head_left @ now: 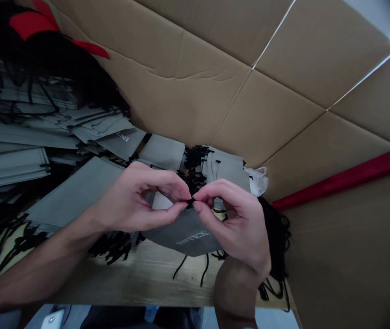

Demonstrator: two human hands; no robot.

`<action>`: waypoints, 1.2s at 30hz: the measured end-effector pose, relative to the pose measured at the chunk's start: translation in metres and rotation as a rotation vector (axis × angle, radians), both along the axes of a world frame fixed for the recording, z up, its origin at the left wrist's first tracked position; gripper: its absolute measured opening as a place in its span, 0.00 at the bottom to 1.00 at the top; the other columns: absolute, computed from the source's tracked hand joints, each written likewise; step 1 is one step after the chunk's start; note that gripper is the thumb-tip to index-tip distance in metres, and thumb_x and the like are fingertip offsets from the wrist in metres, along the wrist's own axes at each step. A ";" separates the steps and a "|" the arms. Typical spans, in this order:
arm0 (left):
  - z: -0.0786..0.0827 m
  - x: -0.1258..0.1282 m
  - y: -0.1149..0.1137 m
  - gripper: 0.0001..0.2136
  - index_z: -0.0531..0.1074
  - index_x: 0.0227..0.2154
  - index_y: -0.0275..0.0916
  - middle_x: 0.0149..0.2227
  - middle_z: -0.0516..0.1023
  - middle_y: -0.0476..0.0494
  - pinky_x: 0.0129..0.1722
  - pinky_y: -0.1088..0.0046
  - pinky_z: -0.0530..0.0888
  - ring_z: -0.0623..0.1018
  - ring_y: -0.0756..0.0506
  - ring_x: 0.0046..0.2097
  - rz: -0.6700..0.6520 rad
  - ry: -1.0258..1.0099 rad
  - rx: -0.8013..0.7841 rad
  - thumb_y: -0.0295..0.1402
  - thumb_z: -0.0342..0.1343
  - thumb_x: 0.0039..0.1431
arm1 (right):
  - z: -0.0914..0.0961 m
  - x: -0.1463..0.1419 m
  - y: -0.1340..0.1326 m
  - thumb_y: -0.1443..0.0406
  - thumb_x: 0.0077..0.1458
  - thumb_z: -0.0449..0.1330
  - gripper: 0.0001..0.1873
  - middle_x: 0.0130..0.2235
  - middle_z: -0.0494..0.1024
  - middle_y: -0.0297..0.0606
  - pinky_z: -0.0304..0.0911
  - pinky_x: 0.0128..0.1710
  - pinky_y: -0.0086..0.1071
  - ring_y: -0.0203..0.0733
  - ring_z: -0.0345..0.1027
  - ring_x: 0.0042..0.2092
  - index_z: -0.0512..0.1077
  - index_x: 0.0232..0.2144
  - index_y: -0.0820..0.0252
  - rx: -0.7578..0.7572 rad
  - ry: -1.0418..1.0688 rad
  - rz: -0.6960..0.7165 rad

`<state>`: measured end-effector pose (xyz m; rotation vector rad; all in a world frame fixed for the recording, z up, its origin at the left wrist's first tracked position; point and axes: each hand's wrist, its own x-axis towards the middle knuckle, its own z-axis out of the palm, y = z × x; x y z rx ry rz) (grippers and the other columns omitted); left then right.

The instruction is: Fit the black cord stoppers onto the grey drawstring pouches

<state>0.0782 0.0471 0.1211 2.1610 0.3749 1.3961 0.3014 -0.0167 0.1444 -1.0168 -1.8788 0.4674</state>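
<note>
I'd call this a small workshop or packing corner, going by the sheer number of matching goods. Grey pouches (pixel 73 192) lie in heaps and stacks along a pale table (pixel 147 285), with pale printed lettering on a couple of them; INTEX reads clearly on the nearest pouch (pixel 171 230). Black cords fringe the piles, and a thick black bundle (pixel 277 242) sits at the right. Plain creased cardboard (pixel 188 96) walls the place in, a red strip (pixel 345 178) running across it.
</note>
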 end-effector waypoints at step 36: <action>-0.007 -0.001 -0.008 0.10 0.79 0.37 0.43 0.30 0.86 0.56 0.29 0.80 0.81 0.84 0.53 0.27 0.140 -0.024 0.181 0.23 0.69 0.56 | -0.005 -0.013 -0.004 0.75 0.59 0.67 0.09 0.35 0.84 0.29 0.75 0.37 0.29 0.34 0.78 0.34 0.81 0.37 0.56 0.088 0.056 -0.005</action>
